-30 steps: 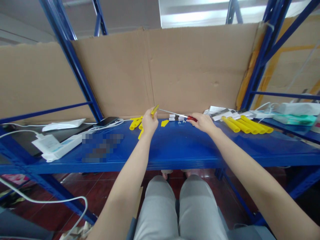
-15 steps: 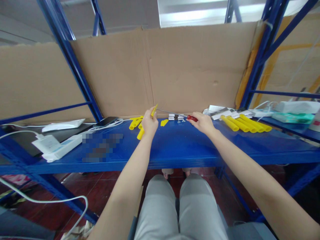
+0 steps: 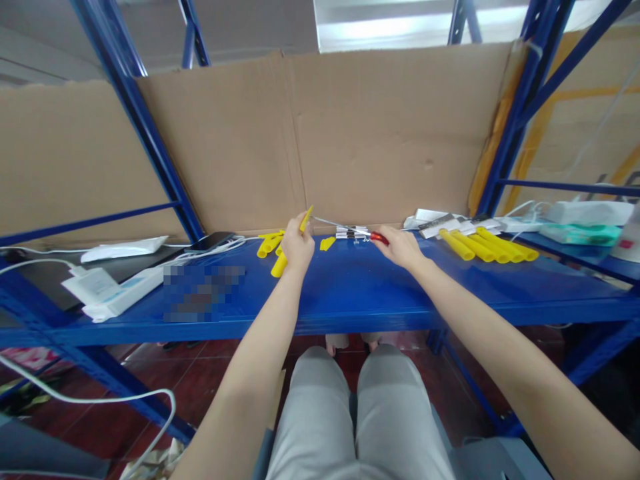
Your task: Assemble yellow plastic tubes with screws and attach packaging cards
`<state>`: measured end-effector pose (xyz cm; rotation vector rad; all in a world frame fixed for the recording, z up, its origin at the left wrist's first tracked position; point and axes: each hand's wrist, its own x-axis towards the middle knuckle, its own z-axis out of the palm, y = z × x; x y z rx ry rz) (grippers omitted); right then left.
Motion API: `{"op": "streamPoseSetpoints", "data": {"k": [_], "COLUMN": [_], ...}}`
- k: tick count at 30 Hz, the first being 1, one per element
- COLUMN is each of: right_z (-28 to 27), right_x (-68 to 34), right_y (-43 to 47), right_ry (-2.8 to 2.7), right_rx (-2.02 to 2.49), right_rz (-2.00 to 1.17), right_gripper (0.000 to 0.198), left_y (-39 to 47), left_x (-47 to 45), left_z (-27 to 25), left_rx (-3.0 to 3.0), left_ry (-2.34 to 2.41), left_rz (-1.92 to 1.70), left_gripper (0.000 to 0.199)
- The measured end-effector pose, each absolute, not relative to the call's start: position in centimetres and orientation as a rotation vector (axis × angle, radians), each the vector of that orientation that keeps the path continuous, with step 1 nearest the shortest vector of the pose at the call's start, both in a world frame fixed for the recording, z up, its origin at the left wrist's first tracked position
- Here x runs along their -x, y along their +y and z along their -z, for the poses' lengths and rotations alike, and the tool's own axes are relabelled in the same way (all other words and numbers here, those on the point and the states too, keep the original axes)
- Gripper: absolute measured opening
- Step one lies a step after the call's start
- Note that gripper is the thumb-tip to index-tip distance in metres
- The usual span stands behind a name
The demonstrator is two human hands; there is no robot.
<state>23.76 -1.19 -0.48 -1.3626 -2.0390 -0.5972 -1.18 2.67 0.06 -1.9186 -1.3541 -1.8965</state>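
My left hand (image 3: 299, 245) is closed around a flat-looking yellow plastic piece (image 3: 307, 219) whose tip sticks up above the fingers. A yellow tube (image 3: 279, 266) shows just below that hand; whether it joins the held piece is hidden. In my right hand (image 3: 397, 245) is the red handle of a screwdriver (image 3: 379, 237), its thin metal shaft pointing left with the tip at or close to the yellow piece. Between the hands, a small yellow part (image 3: 327, 244) lies on the blue table (image 3: 360, 287), near a row of small black-and-white pieces (image 3: 351, 232) and tiny bits.
Several yellow tubes (image 3: 483, 245) lie at right, before white packets (image 3: 430, 219). More yellow parts (image 3: 270, 243) sit left of my left hand. A white power strip (image 3: 127, 293) with cables is at far left. A cardboard sheet (image 3: 380, 133) and blue posts (image 3: 163, 153) stand behind.
My right hand and the screwdriver have shifted slightly left, and more of the red handle's front shows. The left hand keeps its hold, almost unmoved. The view has shifted a little.
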Motion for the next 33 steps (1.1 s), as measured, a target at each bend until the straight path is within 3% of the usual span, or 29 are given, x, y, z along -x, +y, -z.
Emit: {"op": "streamPoseSetpoints", "data": {"k": [7, 13, 20, 28, 33], "right_z": [0.4, 0.7, 0.9, 0.8, 0.5], "right_x": [-23.7, -24.1, -24.6, -24.6, -24.5], "right_y": [-1.4, -0.7, -0.4, -0.3, -0.7], "right_ry": [-2.105, -2.038, -2.045, -1.988, -1.998], "right_rx": [1.395, 1.413, 1.191, 1.283, 1.297], "right_rz": [0.508, 0.622, 0.622, 0.608, 0.643], "right_gripper": [0.031, 0.023, 0.034, 0.024, 0.029], "left_y": [2.7, 2.9, 3.1, 3.4, 3.3], "left_x": [1.1, 1.1, 1.2, 1.3, 1.2], "left_z": [-0.1, 0.1, 0.1, 0.4, 0.3], "left_rx": [1.911, 1.890, 1.916, 1.925, 1.951], "left_ry": [-1.327, -1.324, -1.267, -1.214, -1.175], "left_rz": [1.894, 1.899, 1.926, 1.943, 1.964], "left_gripper": [0.032, 0.029, 0.028, 0.029, 0.030]}}
